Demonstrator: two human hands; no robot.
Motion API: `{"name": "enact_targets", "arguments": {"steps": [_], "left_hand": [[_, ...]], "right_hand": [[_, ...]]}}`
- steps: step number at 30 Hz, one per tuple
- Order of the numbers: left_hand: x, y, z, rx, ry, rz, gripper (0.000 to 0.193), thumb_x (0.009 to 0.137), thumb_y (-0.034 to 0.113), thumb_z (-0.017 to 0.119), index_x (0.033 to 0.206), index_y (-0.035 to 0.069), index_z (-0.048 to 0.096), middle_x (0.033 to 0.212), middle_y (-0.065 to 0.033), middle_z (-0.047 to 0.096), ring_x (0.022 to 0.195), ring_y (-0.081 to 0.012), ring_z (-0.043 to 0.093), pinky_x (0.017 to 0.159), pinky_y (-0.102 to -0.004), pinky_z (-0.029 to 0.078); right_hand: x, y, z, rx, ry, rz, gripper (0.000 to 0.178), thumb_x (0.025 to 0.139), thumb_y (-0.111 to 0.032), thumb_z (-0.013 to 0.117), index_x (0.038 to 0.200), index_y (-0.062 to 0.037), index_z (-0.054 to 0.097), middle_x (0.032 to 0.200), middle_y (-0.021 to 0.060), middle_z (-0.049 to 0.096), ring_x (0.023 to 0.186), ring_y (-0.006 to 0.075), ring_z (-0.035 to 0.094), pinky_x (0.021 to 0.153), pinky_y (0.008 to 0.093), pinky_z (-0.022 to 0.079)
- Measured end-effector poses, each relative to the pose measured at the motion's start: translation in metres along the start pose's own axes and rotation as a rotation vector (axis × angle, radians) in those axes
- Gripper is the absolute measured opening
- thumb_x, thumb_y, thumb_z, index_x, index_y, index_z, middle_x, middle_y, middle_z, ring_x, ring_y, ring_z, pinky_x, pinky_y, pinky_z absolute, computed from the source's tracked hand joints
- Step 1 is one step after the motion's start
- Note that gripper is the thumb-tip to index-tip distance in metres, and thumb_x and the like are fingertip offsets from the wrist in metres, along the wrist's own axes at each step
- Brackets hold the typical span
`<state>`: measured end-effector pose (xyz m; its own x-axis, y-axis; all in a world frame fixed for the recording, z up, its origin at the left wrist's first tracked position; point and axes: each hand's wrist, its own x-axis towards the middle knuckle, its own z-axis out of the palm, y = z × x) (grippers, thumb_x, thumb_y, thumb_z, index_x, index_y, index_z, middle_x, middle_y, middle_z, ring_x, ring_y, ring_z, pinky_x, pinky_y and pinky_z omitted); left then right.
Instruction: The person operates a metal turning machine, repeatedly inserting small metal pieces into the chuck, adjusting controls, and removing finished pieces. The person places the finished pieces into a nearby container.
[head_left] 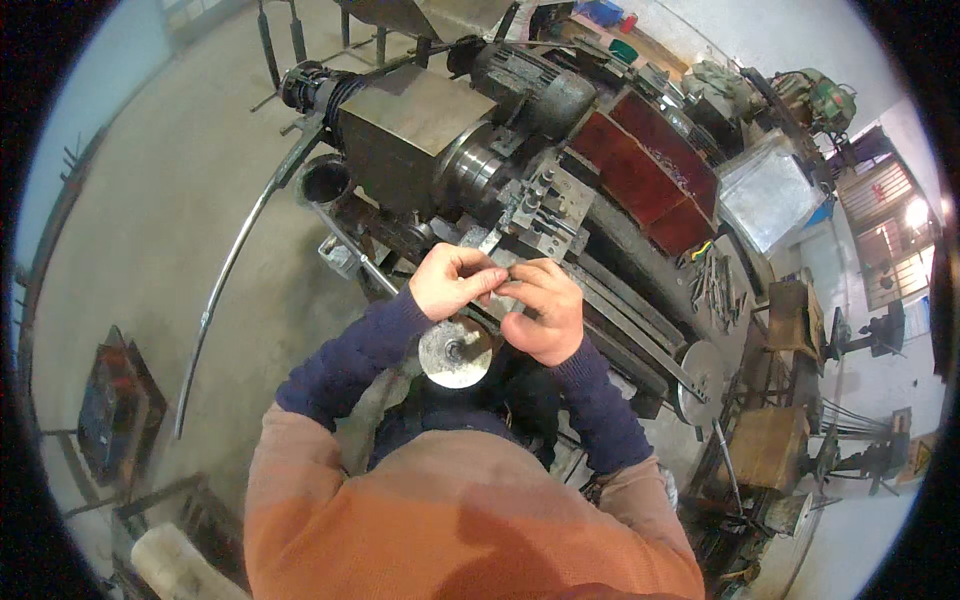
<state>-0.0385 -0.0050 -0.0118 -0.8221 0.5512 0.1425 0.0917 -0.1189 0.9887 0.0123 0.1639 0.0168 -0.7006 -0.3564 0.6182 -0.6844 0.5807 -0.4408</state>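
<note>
My left hand (pixel 452 283) and my right hand (pixel 545 310) meet in front of a metal lathe (pixel 408 115). Both are closed, with thumbs and fingertips pressed together around something too small to make out. Just beyond them sits the lathe's tool post (pixel 547 203) with its bolts. To its left is the round, shiny chuck (pixel 474 168). Below my left hand, close to my body, is a round pale metal handwheel (pixel 455 353). My fingers hide part of the carriage beneath them.
A long bent metal lever (pixel 236 250) sticks out at the left. Behind the lathe bed stand a motor (pixel 540 90) and a red metal tray (pixel 640 165). Several hand tools (pixel 715 290) lie at the right. A round disc (pixel 700 383) is at the bed's right end.
</note>
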Motion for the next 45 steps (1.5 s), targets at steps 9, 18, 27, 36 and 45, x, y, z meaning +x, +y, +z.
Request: {"name": "enact_targets", "arguments": {"steps": [9,18,27,36,45], "left_hand": [[0.005,0.02,-0.029,0.266,-0.085,0.015,0.022,0.084,0.017,0.059,0.083,-0.004,0.062,0.064,-0.005,0.059,0.06,-0.0079,0.056,0.054,-0.0241,0.044],[-0.071,0.041,-0.189,1.458,0.507,0.181,0.027,0.082,0.028,0.056,0.099,0.006,0.059,0.077,-0.0162,0.062,0.071,-0.033,0.059,0.061,-0.0407,0.046],[-0.199,-0.003,-0.247,1.357,0.656,-0.56,0.041,0.076,0.034,0.06,0.104,0.004,0.056,0.08,-0.02,0.061,0.077,-0.0362,0.059,0.065,-0.0447,0.046],[-0.181,-0.031,-0.281,1.611,0.65,-0.632,0.025,0.077,0.025,0.059,0.089,0.005,0.052,0.073,-0.0159,0.061,0.075,-0.0346,0.061,0.064,-0.0452,0.048],[-0.14,-0.004,-0.446,1.672,0.883,-1.025,0.018,0.079,0.015,0.054,0.093,0.01,0.064,0.096,-0.0113,0.064,0.091,-0.0282,0.061,0.075,-0.0389,0.05]], "right_hand": [[0.039,0.019,-0.005,0.024,-0.28,-0.125,0.025,0.051,-0.012,0.062,0.075,-0.0048,0.062,0.082,0.0105,0.059,0.073,0.0304,0.052,0.063,0.0376,0.044],[0.102,0.117,0.031,-0.619,-0.594,0.197,0.02,0.052,-0.018,0.06,0.066,-0.0068,0.068,0.071,0.0157,0.062,0.076,0.0323,0.059,0.069,0.0395,0.049],[0.122,0.134,0.04,-0.508,-0.701,0.343,0.028,0.056,-0.022,0.064,0.074,-0.001,0.066,0.078,0.02,0.063,0.075,0.0332,0.063,0.073,0.0383,0.051],[0.124,0.133,0.034,-0.343,-0.714,0.292,0.026,0.054,-0.02,0.062,0.076,-0.0091,0.07,0.073,0.0158,0.064,0.072,0.0318,0.062,0.072,0.0374,0.05],[0.127,0.132,0.036,-0.32,-0.646,0.312,0.03,0.053,-0.02,0.061,0.079,-0.0067,0.07,0.072,0.0191,0.062,0.069,0.0335,0.061,0.071,0.0385,0.05]]}}
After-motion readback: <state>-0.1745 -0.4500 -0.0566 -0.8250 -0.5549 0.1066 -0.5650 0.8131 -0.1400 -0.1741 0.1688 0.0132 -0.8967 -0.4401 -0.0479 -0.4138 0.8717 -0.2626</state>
